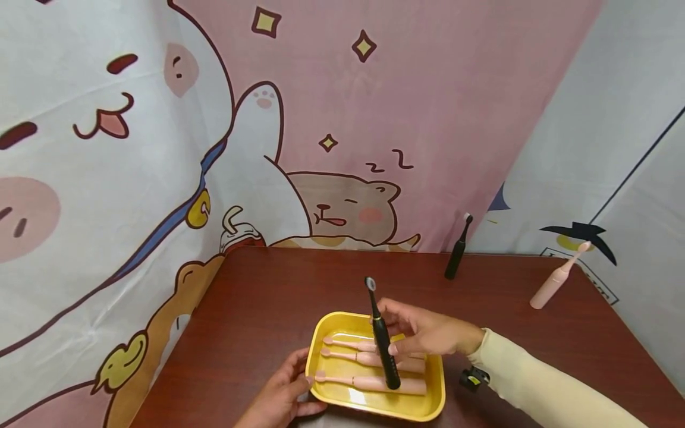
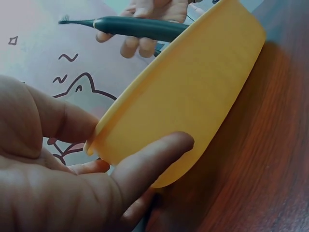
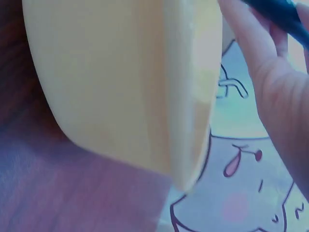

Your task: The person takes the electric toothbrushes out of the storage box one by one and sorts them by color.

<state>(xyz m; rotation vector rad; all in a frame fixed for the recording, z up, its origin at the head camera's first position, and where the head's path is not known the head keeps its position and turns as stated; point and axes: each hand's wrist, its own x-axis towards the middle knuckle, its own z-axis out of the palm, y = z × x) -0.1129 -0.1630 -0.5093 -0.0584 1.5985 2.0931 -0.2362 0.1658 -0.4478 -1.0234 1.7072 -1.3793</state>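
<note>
Above a yellow tray (image 1: 440,392), my right hand (image 1: 425,330) holds a black electric toothbrush (image 1: 386,352) between thumb and fingers, its brush head pointing up and away. Inside the tray lie three pink electric toothbrushes (image 1: 409,385), side by side with heads to the left; the black one and my right hand partly cover them. My left hand (image 1: 283,386) grips the tray's left side at the rim. In the left wrist view, one finger lies along the tray's outer wall (image 2: 203,87). The right wrist view shows mostly the tray's outside (image 3: 96,72).
Another black electric toothbrush (image 1: 456,257) stands upright at the back of the brown table (image 1: 257,303). A pink electric toothbrush (image 1: 551,286) stands at the back right. Behind the table hangs a cartoon-printed cloth (image 1: 439,107).
</note>
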